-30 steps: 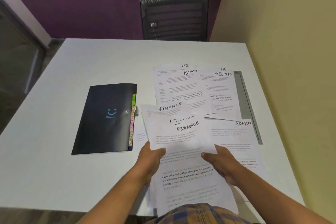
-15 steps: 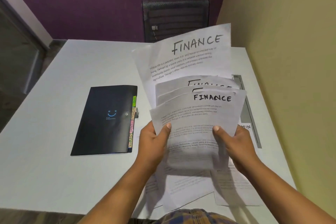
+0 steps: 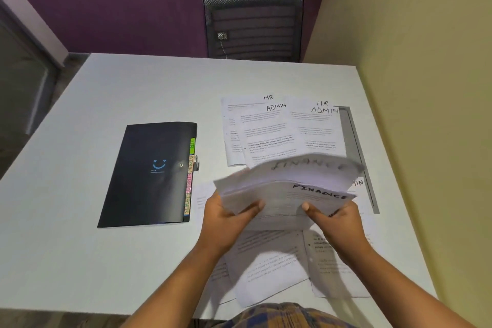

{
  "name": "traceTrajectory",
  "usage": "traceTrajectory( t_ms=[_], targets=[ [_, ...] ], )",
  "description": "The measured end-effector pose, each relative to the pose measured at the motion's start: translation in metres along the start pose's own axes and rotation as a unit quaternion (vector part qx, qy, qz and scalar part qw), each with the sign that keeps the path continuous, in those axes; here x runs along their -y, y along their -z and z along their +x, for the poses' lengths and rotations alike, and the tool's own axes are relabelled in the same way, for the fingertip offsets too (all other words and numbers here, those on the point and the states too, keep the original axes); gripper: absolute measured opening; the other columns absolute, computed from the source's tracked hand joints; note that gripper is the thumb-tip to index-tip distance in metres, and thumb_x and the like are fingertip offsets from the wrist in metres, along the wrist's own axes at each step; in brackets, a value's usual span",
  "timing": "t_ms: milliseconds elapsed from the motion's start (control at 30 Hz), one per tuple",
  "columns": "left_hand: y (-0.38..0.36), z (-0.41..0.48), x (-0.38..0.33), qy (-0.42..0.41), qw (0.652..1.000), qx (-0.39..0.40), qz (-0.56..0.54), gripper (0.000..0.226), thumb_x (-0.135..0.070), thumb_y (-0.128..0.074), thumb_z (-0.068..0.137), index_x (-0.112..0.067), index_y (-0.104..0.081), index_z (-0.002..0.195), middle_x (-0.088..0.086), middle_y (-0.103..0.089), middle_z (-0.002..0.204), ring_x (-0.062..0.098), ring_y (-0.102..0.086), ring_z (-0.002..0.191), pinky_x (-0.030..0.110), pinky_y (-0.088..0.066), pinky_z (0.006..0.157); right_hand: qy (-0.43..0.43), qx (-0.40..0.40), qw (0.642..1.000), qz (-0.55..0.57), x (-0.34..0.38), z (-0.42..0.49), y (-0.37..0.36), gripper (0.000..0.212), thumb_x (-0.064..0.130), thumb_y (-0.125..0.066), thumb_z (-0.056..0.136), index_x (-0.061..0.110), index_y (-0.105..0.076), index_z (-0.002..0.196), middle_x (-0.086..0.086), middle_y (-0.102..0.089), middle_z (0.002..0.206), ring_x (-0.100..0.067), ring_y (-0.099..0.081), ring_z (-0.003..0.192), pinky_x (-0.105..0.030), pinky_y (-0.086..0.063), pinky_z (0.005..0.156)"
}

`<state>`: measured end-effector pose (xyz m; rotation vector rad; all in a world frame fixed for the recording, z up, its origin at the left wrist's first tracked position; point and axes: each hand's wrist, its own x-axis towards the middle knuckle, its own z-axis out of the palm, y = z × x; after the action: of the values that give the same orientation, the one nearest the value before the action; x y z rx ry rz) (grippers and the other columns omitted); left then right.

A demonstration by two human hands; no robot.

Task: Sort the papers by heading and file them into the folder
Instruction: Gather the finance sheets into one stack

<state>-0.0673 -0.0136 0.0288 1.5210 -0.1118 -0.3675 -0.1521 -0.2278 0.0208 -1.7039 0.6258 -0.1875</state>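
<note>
Both hands grip FINANCE stack, its rear heading blurred

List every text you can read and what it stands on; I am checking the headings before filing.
"FINANCE": front sheet of the held stack.
"FINANCE", blurred: sheet behind it.
"HR": far left sheet.
"ADMIN": sheet overlapping it.
"HR", "ADMIN": two right sheets.
"HR", "ADMIN": upper folder tabs; lower tabs unclear.
Body print: too small.

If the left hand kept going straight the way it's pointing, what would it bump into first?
Probably the ADMIN sheet lying on the table beyond it. The left hand points up and away, holding the FINANCE stack. Depth is hard to judge.
</note>
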Motion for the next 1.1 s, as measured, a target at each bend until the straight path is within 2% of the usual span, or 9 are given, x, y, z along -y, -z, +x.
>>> traceTrajectory(
  t_ms=[100, 200, 267, 333, 433, 600, 733, 967, 1100],
  targets=[
    [0.001, 0.004, -0.002, -0.056, 0.994, 0.030, 0.084, 0.069, -0.021, -0.087, 0.069, -0.029, -0.057, 0.131, -0.024, -0.053, 0.138, -0.006, -0.050, 0.127, 0.010, -0.045, 0.097, 0.009, 0.007, 1.000, 0.016, 0.005, 0.000, 0.002, 0.020, 0.019, -0.085, 0.074, 0.031, -0.074, 0.086, -0.002, -0.077, 0.077, -0.025, -0.074, 0.073, -0.038, -0.061, 0.058],
    [0.000, 0.004, -0.002, -0.037, 0.998, 0.042, 0.043, 0.065, -0.019, -0.087, 0.069, -0.029, -0.061, 0.128, -0.018, -0.060, 0.133, 0.003, -0.057, 0.124, 0.021, -0.051, 0.097, -0.029, 0.010, 1.000, 0.001, 0.010, 0.001, 0.001, 0.055, 0.045, -0.083, 0.057, 0.026, -0.037, 0.034, 0.006, -0.032, 0.038, -0.012, -0.025, 0.032, -0.025, -0.023, 0.046],
    [0.000, 0.004, -0.002, -0.033, 0.998, 0.039, 0.036, 0.055, -0.017, -0.086, 0.072, -0.030, -0.066, 0.121, -0.010, -0.066, 0.127, 0.010, -0.062, 0.119, 0.032, -0.055, 0.096, -0.025, 0.002, 1.000, -0.013, 0.007, 0.002, 0.003, 0.063, 0.055, -0.081, 0.052, 0.023, -0.028, 0.037, 0.004, -0.026, 0.040, -0.014, -0.018, 0.035, -0.029, -0.020, 0.049],
    [0.000, 0.005, -0.003, -0.046, 0.997, 0.039, 0.057, 0.049, -0.018, -0.085, 0.074, -0.029, -0.068, 0.119, -0.008, -0.068, 0.124, 0.010, -0.062, 0.118, 0.037, -0.055, 0.098, 0.000, 0.013, 1.000, -0.009, 0.007, 0.005, 0.005, 0.029, 0.040, -0.086, 0.062, 0.027, -0.062, 0.053, 0.008, -0.057, 0.056, -0.011, -0.050, 0.045, -0.031, -0.038, 0.053],
    [0.002, 0.006, -0.007, -0.071, 0.993, 0.035, 0.086, 0.058, -0.023, -0.085, 0.074, -0.036, -0.062, 0.126, -0.016, -0.063, 0.129, 0.001, -0.056, 0.123, 0.020, -0.049, 0.100, 0.058, 0.041, 0.997, 0.011, 0.009, 0.005, 0.008, 0.057, 0.017, -0.087, 0.074, 0.040, -0.067, 0.122, 0.017, -0.067, 0.126, -0.009, -0.061, 0.119, -0.036, -0.052, 0.095],
    [-0.002, 0.006, -0.017, -0.036, 0.997, 0.031, 0.053, 0.029, -0.018, -0.079, 0.079, -0.037, -0.073, 0.100, -0.018, -0.075, 0.102, 0.003, -0.069, 0.099, 0.019, -0.056, 0.085, 0.062, 0.030, 0.998, -0.001, 0.015, 0.006, 0.007, 0.022, 0.009, -0.083, 0.076, 0.030, -0.076, 0.072, 0.018, -0.060, 0.046, 0.002, -0.051, 0.040, -0.008, -0.041, 0.049],
    [-0.006, 0.002, -0.034, -0.088, 0.994, 0.034, 0.062, 0.018, -0.023, -0.069, 0.083, -0.039, -0.075, 0.089, -0.021, -0.075, 0.086, -0.001, -0.069, 0.083, 0.012, -0.052, 0.072, 0.093, 0.006, 0.995, 0.019, 0.021, 0.005, 0.005, 0.026, 0.011, -0.080, 0.079, 0.028, -0.073, 0.096, 0.019, -0.076, 0.077, -0.004, -0.073, 0.073, -0.010, -0.053, 0.062],
    [-0.002, 0.010, -0.024, -0.076, 0.995, -0.002, 0.070, 0.026, -0.020, -0.080, 0.078, -0.041, -0.074, 0.093, -0.019, -0.075, 0.096, 0.003, -0.070, 0.093, 0.018, -0.058, 0.078, 0.134, 0.018, 0.991, 0.009, 0.015, 0.009, -0.002, 0.052, 0.006, -0.079, 0.080, 0.032, -0.065, 0.123, 0.028, -0.069, 0.116, 0.005, -0.060, 0.115, -0.018, -0.050, 0.094],
    [0.003, 0.016, -0.004, 0.028, 0.998, -0.026, 0.053, 0.017, -0.024, -0.080, 0.078, -0.033, -0.070, 0.088, -0.023, -0.075, 0.082, 0.000, -0.071, 0.087, 0.012, -0.056, 0.067, 0.102, 0.007, 0.995, 0.011, 0.007, 0.010, -0.010, 0.037, 0.008, -0.076, 0.085, 0.029, -0.068, 0.114, 0.027, -0.072, 0.099, 0.004, -0.063, 0.061, -0.010, -0.048, 0.061]
  ],
)
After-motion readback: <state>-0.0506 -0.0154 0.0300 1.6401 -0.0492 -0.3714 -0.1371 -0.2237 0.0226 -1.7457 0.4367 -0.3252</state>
